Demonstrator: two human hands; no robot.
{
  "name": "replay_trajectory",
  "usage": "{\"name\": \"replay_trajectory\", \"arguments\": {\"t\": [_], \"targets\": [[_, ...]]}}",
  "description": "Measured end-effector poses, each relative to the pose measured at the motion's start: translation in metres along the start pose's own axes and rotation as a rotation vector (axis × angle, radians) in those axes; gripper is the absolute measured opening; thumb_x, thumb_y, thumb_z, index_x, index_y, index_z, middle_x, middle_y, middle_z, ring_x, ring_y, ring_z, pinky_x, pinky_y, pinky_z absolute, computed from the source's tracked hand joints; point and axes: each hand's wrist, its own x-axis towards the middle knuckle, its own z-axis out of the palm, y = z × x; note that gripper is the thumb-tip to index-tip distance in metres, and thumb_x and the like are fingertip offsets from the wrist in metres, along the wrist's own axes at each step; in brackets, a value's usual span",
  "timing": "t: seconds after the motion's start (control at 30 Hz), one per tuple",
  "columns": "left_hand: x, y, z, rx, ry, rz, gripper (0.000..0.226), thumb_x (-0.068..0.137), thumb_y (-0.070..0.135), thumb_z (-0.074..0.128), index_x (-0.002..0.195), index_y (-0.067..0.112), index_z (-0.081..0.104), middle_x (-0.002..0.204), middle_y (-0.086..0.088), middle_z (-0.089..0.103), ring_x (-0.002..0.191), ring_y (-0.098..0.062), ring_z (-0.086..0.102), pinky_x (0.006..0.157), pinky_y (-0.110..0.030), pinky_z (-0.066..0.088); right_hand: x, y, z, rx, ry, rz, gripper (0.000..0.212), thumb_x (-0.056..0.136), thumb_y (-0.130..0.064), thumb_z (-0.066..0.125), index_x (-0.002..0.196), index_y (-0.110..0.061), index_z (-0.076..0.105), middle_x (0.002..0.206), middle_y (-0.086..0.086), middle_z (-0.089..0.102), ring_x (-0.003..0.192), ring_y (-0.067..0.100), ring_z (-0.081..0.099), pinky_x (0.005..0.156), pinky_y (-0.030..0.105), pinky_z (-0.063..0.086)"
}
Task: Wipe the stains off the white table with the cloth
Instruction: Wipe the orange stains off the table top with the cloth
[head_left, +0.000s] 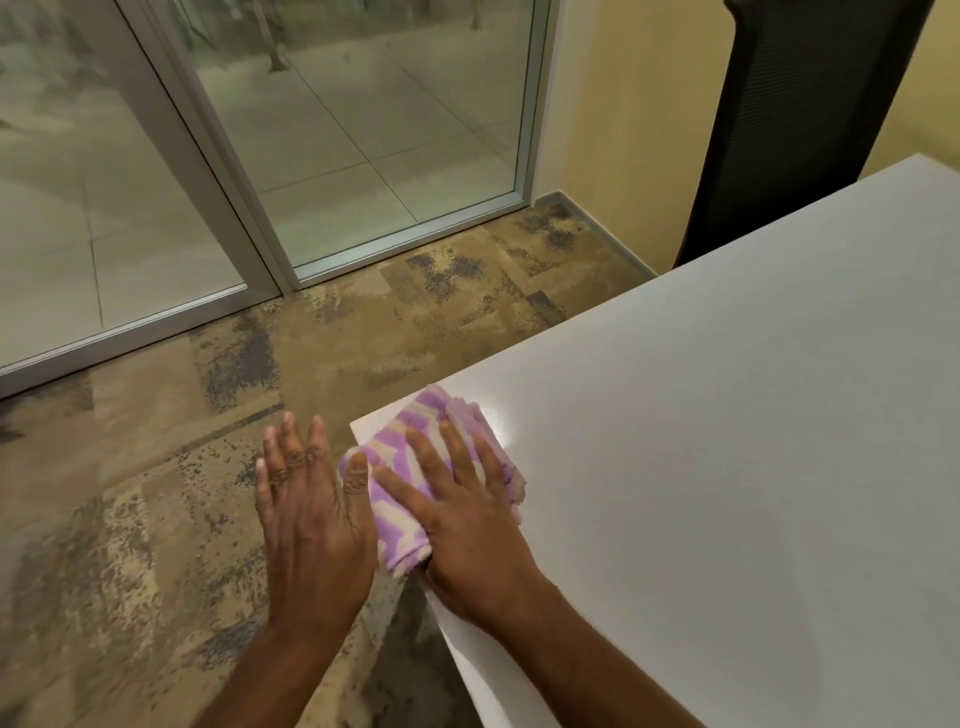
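The cloth (415, 467), a folded purple-and-cream piece, lay on the near left corner of the white surface (727, 415), with one folded end overhanging the left edge. This placement suited work on the corner zone, where a wipe must run right up to the edge to clear it.

The right hand (457, 519) rested palm-down on the cloth. Its fingers (452, 452) were spread flat and extended across the top of the fabric, pressing it onto the surface rather than gripping it. A flat, open palm of this kind spreads pressure over the full fold, which is judged to be the reason for the pose. The right forearm entered from the lower edge of the view and ran diagonally up to the corner, with the wrist low and close to the surface edge.

The left hand (311, 519) was held off the surface, beside the left edge and above the carpeted floor (156, 493). Its fingers were open and extended, holding nothing. The thumb lay against the overhanging end of the cloth, probably to steady it or to stop it sliding off the edge. The left forearm rose from the lower edge of the view, roughly parallel to the right.

No distinct stains could be made out on the visible part of the surface; progress could not be judged reliably.
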Motion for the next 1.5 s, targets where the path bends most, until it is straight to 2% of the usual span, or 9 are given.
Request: {"name": "replay_trajectory", "arguments": {"t": [0.1,0.27,0.33,0.5,0.6,0.73,0.93,1.23,1.5], "targets": [[-0.008,0.004,0.0,0.024,-0.015,0.003,0.074,0.102,0.052,0.014,0.16,0.007,0.025,0.171,-0.014,0.013,0.16,-0.026,0.001,0.13,-0.048,0.002,-0.033,-0.005,-0.002,-0.069,0.063,-0.003,0.074,0.093,-0.068,0.046,0.157,-0.036,0.029,0.168,0.006,0.027,0.155,0.034,0.019,0.122,0.061,0.017],[-0.018,0.014,0.003,0.01,-0.041,-0.001,0.068,0.104,0.045,0.023,0.16,0.006,0.026,0.171,-0.014,0.013,0.16,-0.025,0.001,0.129,-0.049,0.003,-0.084,0.002,-0.005,-0.1,0.115,0.086,0.07,0.092,-0.068,0.049,0.153,-0.036,0.037,0.163,0.005,0.038,0.151,0.035,0.032,0.113,0.065,0.035],[-0.02,0.018,0.004,0.005,-0.042,0.016,0.067,0.105,0.044,0.025,0.16,0.006,0.025,0.17,-0.015,0.014,0.16,-0.026,0.002,0.129,-0.05,0.004,-0.099,0.009,-0.007,-0.091,0.156,0.145,0.069,0.092,-0.06,0.059,0.152,-0.035,0.035,0.162,0.005,0.039,0.151,0.036,0.032,0.117,0.064,0.032],[-0.025,0.02,0.007,-0.014,-0.067,0.027,0.069,0.105,0.046,0.022,0.161,0.007,0.019,0.171,-0.013,0.011,0.16,-0.024,-0.002,0.13,-0.048,0.001,-0.12,0.036,-0.027,-0.162,0.25,0.343,0.06,0.087,-0.046,0.051,0.143,-0.026,0.058,0.156,0.009,0.047,0.149,0.03,0.034,0.12,0.042,0.011],[-0.024,0.015,0.01,-0.028,-0.089,0.019,0.069,0.104,0.047,0.022,0.162,0.009,0.015,0.172,-0.011,0.007,0.16,-0.021,-0.006,0.13,-0.045,-0.002,-0.116,0.054,-0.035,-0.103,0.229,0.555,0.067,0.084,-0.044,0.059,0.149,-0.03,0.051,0.163,0.008,0.038,0.152,0.033,0.031,0.121,0.053,0.019],[-0.018,0.012,0.014,-0.036,-0.106,0.03,0.07,0.104,0.049,0.02,0.163,0.011,0.014,0.172,-0.009,0.005,0.159,-0.019,-0.008,0.13,-0.044,-0.002,-0.087,0.089,-0.043,-0.044,0.233,0.78,0.064,0.094,-0.043,0.054,0.155,-0.032,0.038,0.169,0.007,0.022,0.158,0.035,0.01,0.125,0.056,0.006],[-0.001,0.012,0.019,-0.051,-0.126,0.056,0.071,0.103,0.052,0.019,0.162,0.013,0.017,0.172,-0.006,0.004,0.159,-0.016,-0.01,0.13,-0.039,-0.005,-0.027,0.139,-0.048,-0.102,0.252,0.961,0.076,0.094,-0.045,0.062,0.159,-0.035,0.024,0.17,0.011,0.015,0.157,0.04,0.005,0.123,0.062,0.003],[0.017,-0.001,0.031,-0.061,-0.165,0.09,0.07,0.103,0.055,0.016,0.163,0.019,0.011,0.172,0.002,-0.004,0.157,-0.007,-0.017,0.129,-0.038,-0.008,0.044,0.174,-0.05,-0.12,0.285,0.985,0.071,0.096,-0.053,0.055,0.158,-0.04,0.025,0.17,0.012,0.015,0.156,0.043,0.002,0.122,0.065,0.003],[0.019,-0.003,0.034,-0.08,-0.173,0.062,0.07,0.103,0.053,0.017,0.163,0.016,0.014,0.172,-0.001,0.0,0.158,-0.01,-0.013,0.13,-0.042,-0.002,0.073,0.118,-0.035,-0.127,0.206,0.615,0.067,0.095,-0.054,0.054,0.156,-0.045,0.028,0.172,0.006,0.009,0.158,0.035,-0.008,0.124,0.056,-0.008]]}}
